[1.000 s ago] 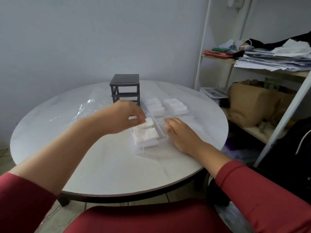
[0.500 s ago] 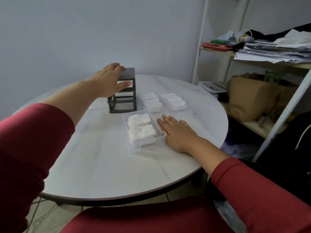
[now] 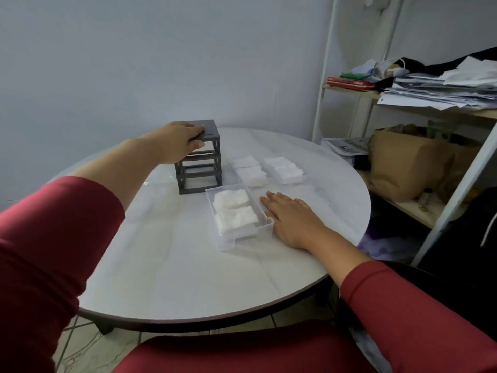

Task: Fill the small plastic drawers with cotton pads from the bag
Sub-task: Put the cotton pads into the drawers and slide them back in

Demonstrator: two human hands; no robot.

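A round white table (image 3: 188,278) stands by a pale wall. The left hand (image 3: 177,142) grips the top of the dark rack (image 3: 200,168). The right hand (image 3: 291,216) lies flat, fingers straight, touching the right side of the drawer (image 3: 234,239), which is full of pads (image 3: 234,208). The drawer points long-ways at the rack, just in front of it. The right hand is nearer to push it in.

home room: round table (image 3: 188,265), cluttered shelf (image 3: 419,109) w/ papers (image 3: 435,90), paper bag (image 3: 403,162).
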